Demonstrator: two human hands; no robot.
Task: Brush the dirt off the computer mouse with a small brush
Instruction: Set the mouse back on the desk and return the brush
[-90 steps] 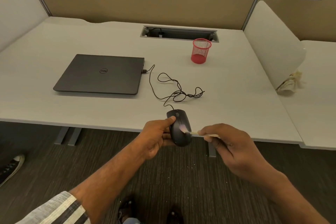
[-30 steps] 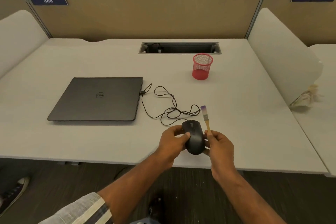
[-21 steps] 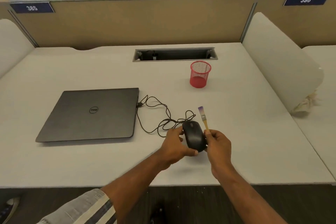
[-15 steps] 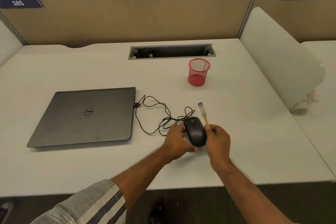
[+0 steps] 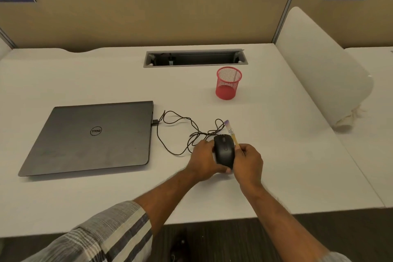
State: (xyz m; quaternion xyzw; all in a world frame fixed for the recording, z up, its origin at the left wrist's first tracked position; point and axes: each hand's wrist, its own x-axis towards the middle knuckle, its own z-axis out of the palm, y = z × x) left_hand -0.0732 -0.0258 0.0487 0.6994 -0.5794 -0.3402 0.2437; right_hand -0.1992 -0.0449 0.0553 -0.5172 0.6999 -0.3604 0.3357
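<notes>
The black wired computer mouse point(image 5: 224, 150) is over the white desk point(image 5: 287, 155), held between both hands. My left hand point(image 5: 203, 160) grips its left side and underside. My right hand point(image 5: 248, 164) presses against its right side and pinches the small brush point(image 5: 231, 133) by its yellow wooden handle. The brush points up and away, its pale purple bristles off the mouse. The mouse's black cable point(image 5: 185, 127) lies in loops on the desk and runs to the laptop.
A closed dark grey laptop point(image 5: 91, 136) lies to the left. A red mesh pen cup point(image 5: 228, 83) stands behind the hands, with a cable slot point(image 5: 195, 58) beyond it. A white divider panel point(image 5: 319, 70) bounds the right side.
Three seconds ago the brush touched the mouse past the desk's front edge. Since then both hands carried the mouse over the desk, and the brush now stands upright beside it.
</notes>
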